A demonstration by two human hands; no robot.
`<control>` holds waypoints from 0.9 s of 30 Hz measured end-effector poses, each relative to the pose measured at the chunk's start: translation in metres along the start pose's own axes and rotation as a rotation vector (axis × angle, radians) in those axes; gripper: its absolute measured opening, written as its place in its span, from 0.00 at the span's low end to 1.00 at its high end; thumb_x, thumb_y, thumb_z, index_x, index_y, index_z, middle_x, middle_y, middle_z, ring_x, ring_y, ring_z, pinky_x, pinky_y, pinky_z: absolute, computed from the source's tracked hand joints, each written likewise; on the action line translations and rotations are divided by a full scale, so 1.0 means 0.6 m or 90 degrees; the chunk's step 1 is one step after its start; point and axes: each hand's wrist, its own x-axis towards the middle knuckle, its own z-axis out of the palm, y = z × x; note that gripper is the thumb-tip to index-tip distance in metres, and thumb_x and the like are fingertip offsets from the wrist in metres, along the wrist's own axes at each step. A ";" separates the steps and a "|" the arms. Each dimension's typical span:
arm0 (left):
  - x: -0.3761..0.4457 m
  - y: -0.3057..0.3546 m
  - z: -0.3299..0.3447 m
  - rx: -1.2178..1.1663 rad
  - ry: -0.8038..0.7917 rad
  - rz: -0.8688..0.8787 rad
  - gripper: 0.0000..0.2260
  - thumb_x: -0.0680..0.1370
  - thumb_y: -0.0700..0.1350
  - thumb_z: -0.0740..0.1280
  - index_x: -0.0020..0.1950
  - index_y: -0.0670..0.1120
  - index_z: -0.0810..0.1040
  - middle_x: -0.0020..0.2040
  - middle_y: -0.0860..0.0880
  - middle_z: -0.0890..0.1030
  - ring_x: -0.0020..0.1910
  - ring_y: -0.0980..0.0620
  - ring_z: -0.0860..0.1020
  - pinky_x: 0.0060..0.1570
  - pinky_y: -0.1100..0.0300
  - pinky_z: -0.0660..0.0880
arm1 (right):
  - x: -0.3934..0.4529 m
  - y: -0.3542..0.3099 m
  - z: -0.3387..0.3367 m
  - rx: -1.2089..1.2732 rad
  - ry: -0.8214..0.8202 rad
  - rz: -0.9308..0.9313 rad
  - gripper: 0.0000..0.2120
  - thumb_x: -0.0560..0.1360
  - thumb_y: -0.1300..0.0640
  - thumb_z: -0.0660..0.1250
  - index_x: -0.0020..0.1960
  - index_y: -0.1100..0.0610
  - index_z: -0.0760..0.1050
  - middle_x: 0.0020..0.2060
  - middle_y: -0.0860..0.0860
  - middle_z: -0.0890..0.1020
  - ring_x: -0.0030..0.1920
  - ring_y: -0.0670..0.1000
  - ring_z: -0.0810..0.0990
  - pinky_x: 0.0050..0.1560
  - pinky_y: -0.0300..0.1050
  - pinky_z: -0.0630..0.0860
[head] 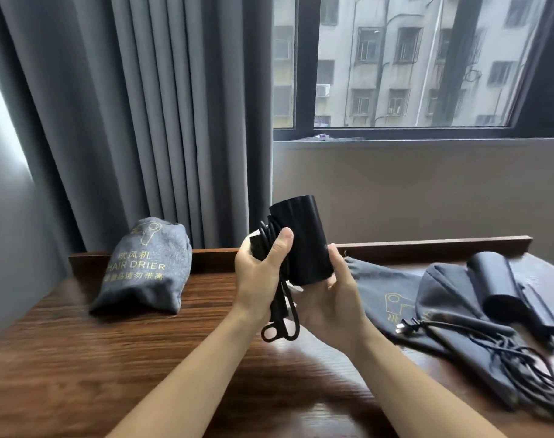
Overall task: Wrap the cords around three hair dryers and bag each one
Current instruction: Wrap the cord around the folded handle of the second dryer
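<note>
Second dryer's cord going round, one already bagged

The matte black cylindrical hair dryer (304, 241) is held up over the brown wooden table (143, 358); left hand (259, 270) pins the black cord coils (269, 235) with its thumb, right hand (329, 298) cups the barrel. Keep those turns tight, tuck in the dangling loop. The full grey cloth bag (146, 267) stands at left; flat grey cloth bags (386, 286) lie at right under a third black dryer (493, 279).

Surface: dark wooden table (79, 368), raised back edge.
Left: filled grey bag (146, 267), printed "HAIR DRIER".
Right: flat grey bags (383, 286), black hair dryer (496, 279), loose cord (522, 358).
</note>
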 end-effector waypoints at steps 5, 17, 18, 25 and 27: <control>-0.010 0.005 -0.002 -0.003 -0.040 -0.011 0.24 0.74 0.58 0.75 0.60 0.41 0.80 0.56 0.40 0.86 0.58 0.40 0.85 0.60 0.34 0.79 | -0.008 0.010 -0.010 0.014 -0.061 0.027 0.34 0.82 0.30 0.49 0.79 0.49 0.67 0.77 0.55 0.70 0.78 0.64 0.64 0.77 0.72 0.57; -0.011 -0.031 0.094 -0.140 0.123 -0.012 0.19 0.78 0.54 0.74 0.62 0.43 0.81 0.55 0.47 0.87 0.55 0.49 0.86 0.59 0.47 0.82 | -0.014 -0.034 -0.023 -0.010 -0.025 -0.019 0.42 0.78 0.25 0.53 0.80 0.53 0.67 0.78 0.58 0.68 0.79 0.60 0.64 0.80 0.61 0.59; -0.009 -0.038 0.103 -0.135 0.129 -0.005 0.19 0.78 0.55 0.74 0.61 0.44 0.81 0.54 0.49 0.87 0.54 0.50 0.86 0.59 0.48 0.83 | -0.018 -0.043 -0.026 -0.020 0.001 -0.026 0.41 0.78 0.25 0.53 0.79 0.53 0.68 0.78 0.59 0.69 0.79 0.60 0.65 0.80 0.61 0.59; -0.014 -0.099 0.168 -0.080 0.070 -0.019 0.19 0.80 0.58 0.70 0.61 0.44 0.80 0.49 0.53 0.87 0.49 0.58 0.85 0.46 0.63 0.80 | -0.073 -0.084 -0.068 -0.025 0.079 -0.097 0.42 0.78 0.26 0.55 0.79 0.55 0.68 0.76 0.59 0.71 0.77 0.60 0.69 0.80 0.62 0.60; -0.019 -0.118 0.182 -0.044 0.054 -0.032 0.21 0.79 0.61 0.70 0.61 0.45 0.78 0.52 0.51 0.86 0.51 0.56 0.85 0.51 0.59 0.81 | -0.087 -0.084 -0.083 -0.022 0.118 -0.118 0.41 0.78 0.26 0.55 0.78 0.55 0.69 0.75 0.59 0.73 0.76 0.60 0.70 0.79 0.62 0.62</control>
